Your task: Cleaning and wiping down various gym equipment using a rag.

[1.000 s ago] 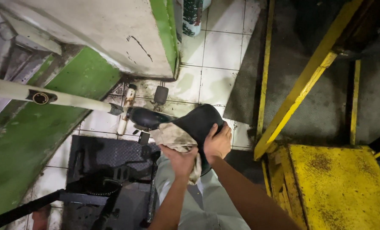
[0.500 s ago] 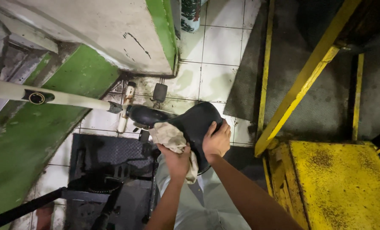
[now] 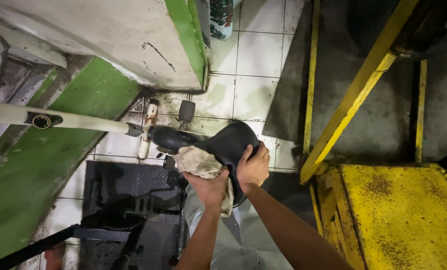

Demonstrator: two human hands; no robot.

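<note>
Left hand [image 3: 209, 186] grasps a rag [image 3: 199, 163], pressed on the black saddle [image 3: 228, 145]. Right hand [image 3: 254, 166] clasps the saddle's rear edge, above the tiled floor [image 3: 253, 55]. Risk: the rag may slip from the smooth saddle; a loosened hold lets it swivel.

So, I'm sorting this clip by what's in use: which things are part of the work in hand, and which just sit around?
In hand:
black bicycle saddle
dirty beige rag, pressed on the saddle by the left hand
right hand, gripping the saddle's rear

Lying about:
rusty yellow metal platform
yellow metal rail
white frame tube
black bicycle pedal
</note>
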